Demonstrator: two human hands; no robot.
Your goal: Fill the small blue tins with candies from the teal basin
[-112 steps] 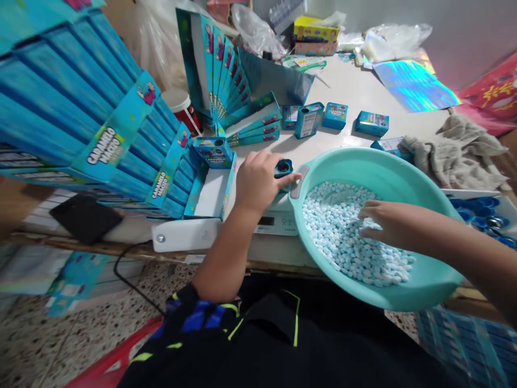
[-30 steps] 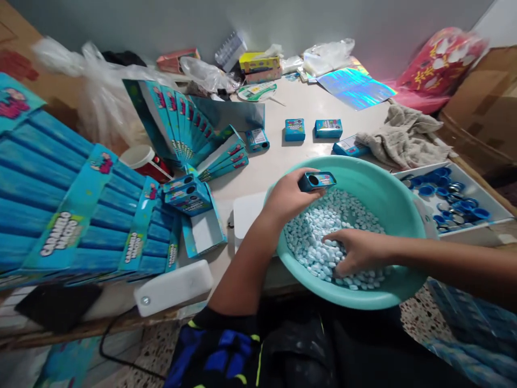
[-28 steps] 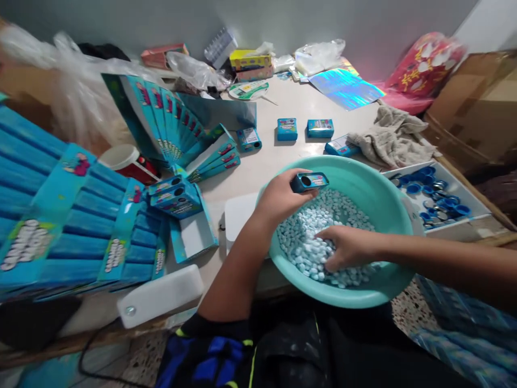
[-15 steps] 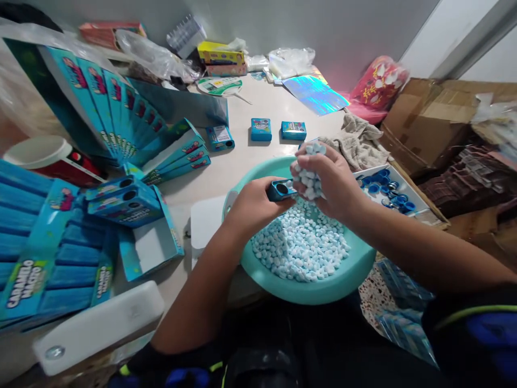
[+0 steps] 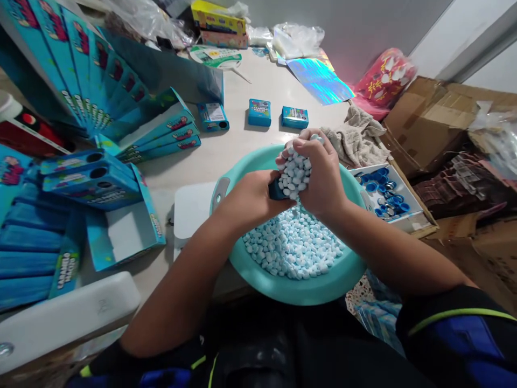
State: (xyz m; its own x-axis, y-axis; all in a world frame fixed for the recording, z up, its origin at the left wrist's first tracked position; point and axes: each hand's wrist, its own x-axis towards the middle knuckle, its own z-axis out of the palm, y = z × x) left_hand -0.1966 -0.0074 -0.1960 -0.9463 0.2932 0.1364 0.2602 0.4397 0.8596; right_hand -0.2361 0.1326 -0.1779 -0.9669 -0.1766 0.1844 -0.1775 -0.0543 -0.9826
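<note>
Candies [image 5: 294,175], small, round and pale blue, pile in the cupped right hand [image 5: 321,170], its fingers curled close around them just above a small blue box [image 5: 278,189], which the left hand [image 5: 252,202] grips, nearly hiding it; both hands are raised over a teal plastic basin [image 5: 299,293] heaped with more of the same; the candies look light, hard and quick to roll, so they need cupping, while the box seems light and best held by its sides; earlier the right hand lay open among the candies and the box sat under the left hand on the table; beyond, two blue boxes [image 5: 259,112] lie on the white table [image 5: 242,161], near a grey towel [image 5: 357,132] and a tray [image 5: 407,218] of blue caps.
</note>
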